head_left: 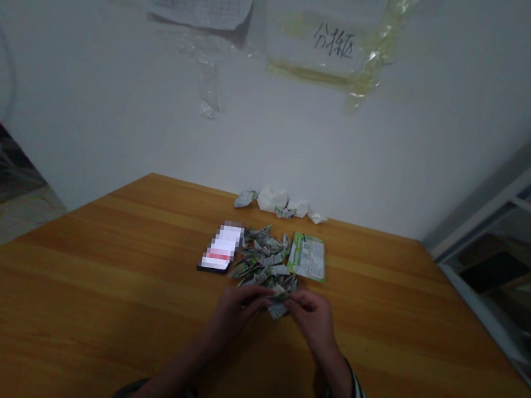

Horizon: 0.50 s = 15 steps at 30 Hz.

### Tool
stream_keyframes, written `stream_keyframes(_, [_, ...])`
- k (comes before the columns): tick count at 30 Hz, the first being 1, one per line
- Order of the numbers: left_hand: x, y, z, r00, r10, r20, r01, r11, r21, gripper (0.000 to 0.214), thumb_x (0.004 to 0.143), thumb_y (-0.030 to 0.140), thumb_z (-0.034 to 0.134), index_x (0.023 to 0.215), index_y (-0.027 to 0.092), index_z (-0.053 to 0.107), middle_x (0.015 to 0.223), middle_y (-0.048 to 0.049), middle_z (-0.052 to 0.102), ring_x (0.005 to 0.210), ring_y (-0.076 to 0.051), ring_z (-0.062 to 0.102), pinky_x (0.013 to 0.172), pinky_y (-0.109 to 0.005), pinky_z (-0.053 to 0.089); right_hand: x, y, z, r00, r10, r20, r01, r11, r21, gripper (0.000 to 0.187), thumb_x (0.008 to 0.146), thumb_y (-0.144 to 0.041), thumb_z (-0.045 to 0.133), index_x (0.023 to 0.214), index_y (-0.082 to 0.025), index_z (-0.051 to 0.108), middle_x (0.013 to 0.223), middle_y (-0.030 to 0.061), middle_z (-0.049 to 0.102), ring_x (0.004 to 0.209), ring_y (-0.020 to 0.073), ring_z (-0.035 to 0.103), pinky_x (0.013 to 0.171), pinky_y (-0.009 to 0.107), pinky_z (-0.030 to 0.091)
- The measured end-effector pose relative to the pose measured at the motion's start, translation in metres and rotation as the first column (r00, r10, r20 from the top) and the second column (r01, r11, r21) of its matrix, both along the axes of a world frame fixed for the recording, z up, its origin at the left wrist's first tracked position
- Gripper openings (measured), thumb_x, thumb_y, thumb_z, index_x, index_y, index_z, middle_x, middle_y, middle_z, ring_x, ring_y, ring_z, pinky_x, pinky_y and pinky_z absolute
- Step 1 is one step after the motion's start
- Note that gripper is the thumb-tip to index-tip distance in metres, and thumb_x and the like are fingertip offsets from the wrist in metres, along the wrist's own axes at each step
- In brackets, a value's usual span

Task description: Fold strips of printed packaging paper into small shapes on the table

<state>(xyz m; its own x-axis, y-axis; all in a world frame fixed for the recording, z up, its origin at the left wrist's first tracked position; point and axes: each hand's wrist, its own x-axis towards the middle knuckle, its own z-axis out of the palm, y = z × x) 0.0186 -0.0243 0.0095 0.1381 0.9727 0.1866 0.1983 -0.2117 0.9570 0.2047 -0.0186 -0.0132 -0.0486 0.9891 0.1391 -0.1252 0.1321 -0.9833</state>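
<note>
My left hand [242,302] and my right hand [312,317] meet near the middle of the table, fingertips pinched on a small printed packet [276,309], one hand at each side of it. The packet is grey-white with some green and looks creased; my fingers cover its side edges. Just beyond it lies a loose pile of similar small packets [264,258], with grey print and green parts. A flat green-and-white printed pouch or card [308,256] lies right of the pile. To the pile's left is a phone [223,246] with a lit, blurred-out screen.
Crumpled white tissues [272,200] and a crumpled printed wrapper [244,199] lie along the back of the wooden table [114,257]. Behind rises a white wall [264,139] with taped paper sheets [328,36]. A framed shelf [530,216] stands at the right.
</note>
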Motion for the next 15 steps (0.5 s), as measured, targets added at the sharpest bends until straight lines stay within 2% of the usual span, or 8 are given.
stream_keyframes(3, [0.002, 0.000, -0.001, 0.998, 0.022, 0.063, -0.019, 0.999, -0.040, 0.019, 0.071, 0.029, 0.074, 0.088, 0.022, 0.080, 0.080, -0.0053, 0.078, 0.070, -0.022, 0.069, 0.064, -0.028, 0.052, 0.001, 0.000, 0.001, 0.998, -0.057, 0.033, 0.056, 0.998, 0.035, 0.010, 0.065, -0.028, 0.080, 0.064, -0.019, 0.076, 0.061, 0.0027, 0.073, 0.055, 0.0166, 0.065, 0.055, 0.026, 0.052])
stream_keyframes(7, [0.006, 0.000, -0.002, 0.984, 0.094, 0.149, -0.072, 0.986, -0.147, 0.015, 0.068, 0.028, 0.076, 0.080, 0.021, 0.081, 0.076, -0.0054, 0.079, 0.070, -0.022, 0.069, 0.064, -0.029, 0.051, -0.002, -0.002, 0.003, 0.989, -0.139, 0.054, 0.136, 0.989, 0.057, 0.006, 0.065, -0.026, 0.077, 0.065, -0.020, 0.077, 0.062, 0.0029, 0.074, 0.056, 0.0169, 0.065, 0.054, 0.025, 0.050])
stream_keyframes(11, [0.011, 0.000, -0.002, 0.959, 0.166, 0.230, -0.110, 0.965, -0.236, 0.014, 0.066, 0.029, 0.078, 0.076, 0.019, 0.081, 0.072, -0.0049, 0.077, 0.069, -0.021, 0.068, 0.065, -0.028, 0.050, -0.010, -0.006, 0.004, 0.978, -0.207, 0.034, 0.204, 0.976, 0.079, 0.013, 0.071, -0.029, 0.074, 0.065, -0.018, 0.075, 0.061, 0.0026, 0.072, 0.056, 0.0160, 0.063, 0.054, 0.024, 0.049])
stream_keyframes(15, [0.015, -0.002, -0.004, 0.930, 0.195, 0.312, -0.096, 0.947, -0.306, 0.023, 0.066, 0.035, 0.080, 0.077, 0.015, 0.080, 0.067, -0.0041, 0.074, 0.063, -0.018, 0.065, 0.058, -0.025, 0.047, -0.021, -0.010, 0.004, 0.966, -0.257, -0.018, 0.258, 0.965, 0.046, 0.020, 0.075, -0.035, 0.073, 0.070, -0.017, 0.074, 0.064, 0.0033, 0.071, 0.058, 0.0168, 0.063, 0.055, 0.025, 0.049])
